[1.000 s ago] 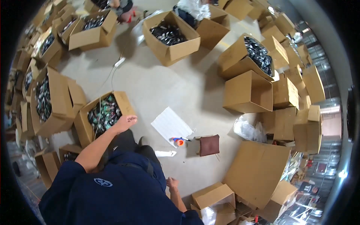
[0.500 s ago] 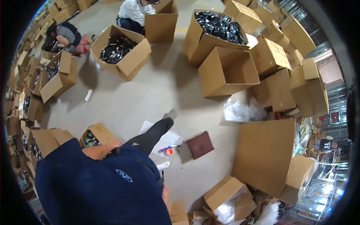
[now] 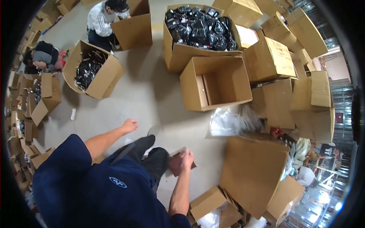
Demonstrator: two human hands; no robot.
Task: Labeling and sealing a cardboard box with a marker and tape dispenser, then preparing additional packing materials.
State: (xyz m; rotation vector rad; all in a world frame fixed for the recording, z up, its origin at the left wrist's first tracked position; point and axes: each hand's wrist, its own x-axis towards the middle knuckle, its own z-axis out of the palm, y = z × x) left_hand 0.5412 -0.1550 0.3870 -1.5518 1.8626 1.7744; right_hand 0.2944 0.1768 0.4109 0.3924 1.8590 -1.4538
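My left hand (image 3: 130,125) is stretched forward over the grey floor with its fingers curled in and nothing visible in them. Beside my legs hangs my right hand (image 3: 186,159), also with curled fingers and nothing visible in them. Behind it in the view is a dark red, square-topped, box-like thing (image 3: 176,164) on the floor; whether the hand touches it I cannot tell. Ahead stands an open cardboard box (image 3: 238,85) with nothing seen inside. A larger carton (image 3: 171,57) behind it is heaped with black plastic-wrapped packages (image 3: 199,31).
Clear plastic sheeting (image 3: 228,122) lies by the open box. A big cardboard panel (image 3: 253,174) stands at my right. Another carton (image 3: 108,78) with dark items stands ahead left. A person in white (image 3: 99,22) bends at a box; another person (image 3: 45,57) crouches farther left.
I have risen from a low bend and turned somewhat right. My left hand has left the small carton at left; my right hand has swung forward. The boxes ahead appear closer.
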